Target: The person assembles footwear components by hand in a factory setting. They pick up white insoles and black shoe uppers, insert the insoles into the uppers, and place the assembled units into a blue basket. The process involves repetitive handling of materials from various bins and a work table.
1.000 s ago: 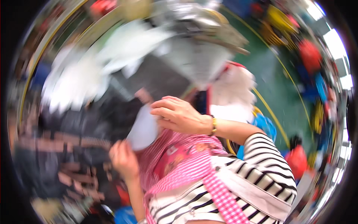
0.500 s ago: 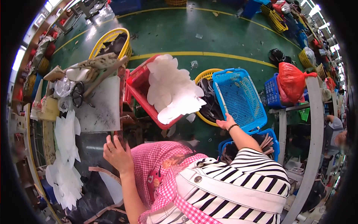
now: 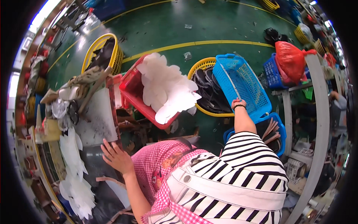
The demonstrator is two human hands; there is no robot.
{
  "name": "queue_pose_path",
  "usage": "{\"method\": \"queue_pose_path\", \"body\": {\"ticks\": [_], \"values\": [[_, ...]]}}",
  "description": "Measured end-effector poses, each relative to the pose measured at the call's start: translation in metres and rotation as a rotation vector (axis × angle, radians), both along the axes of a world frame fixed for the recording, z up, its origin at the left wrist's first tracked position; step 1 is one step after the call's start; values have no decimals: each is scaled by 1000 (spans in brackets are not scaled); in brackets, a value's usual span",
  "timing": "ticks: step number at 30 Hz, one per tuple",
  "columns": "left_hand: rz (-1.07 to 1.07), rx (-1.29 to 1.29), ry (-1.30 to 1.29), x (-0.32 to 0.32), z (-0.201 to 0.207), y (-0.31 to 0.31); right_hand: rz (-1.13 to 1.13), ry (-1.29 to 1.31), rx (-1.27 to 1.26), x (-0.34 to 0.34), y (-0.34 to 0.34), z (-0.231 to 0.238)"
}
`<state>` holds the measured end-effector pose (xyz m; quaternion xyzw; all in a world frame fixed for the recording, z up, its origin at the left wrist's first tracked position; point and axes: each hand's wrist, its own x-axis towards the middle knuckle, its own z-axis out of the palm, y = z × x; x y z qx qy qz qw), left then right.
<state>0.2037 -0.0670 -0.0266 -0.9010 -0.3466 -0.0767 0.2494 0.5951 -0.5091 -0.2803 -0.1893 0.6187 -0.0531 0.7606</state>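
Note:
My right hand [image 3: 238,103] is closed round the near-left rim of a light-blue mesh basket [image 3: 257,89], which tilts with that side raised. Under its left side stands a yellow basket [image 3: 214,113] full of black pieces [image 3: 207,91]. My left hand [image 3: 117,156] holds nothing; its fingers are spread at the edge of the dark work surface [image 3: 95,156], near the grey metal plate [image 3: 95,123]. Between my hands, farther off, a red basket [image 3: 132,87] carries a heap of white rounded sheets [image 3: 164,86].
Stacked white cut pieces [image 3: 76,186] lie along the table at left. Black scissors [image 3: 73,112] rest near a wooden stick [image 3: 95,89]. A blue basket [image 3: 281,140] with strips stands right of my arm, beside a grey metal post [image 3: 319,130]. A red bag [image 3: 290,61] sits farther right.
My right hand has gone from open fingers at the light-blue basket's edge to a grip on its rim. The basket's left side has lifted and shows more of the yellow basket.

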Motion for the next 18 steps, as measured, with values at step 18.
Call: {"method": "queue_pose_path", "body": {"ticks": [18], "values": [[-25, 15, -61, 1, 0, 4, -186, -451, 61, 87, -189, 70]]}}
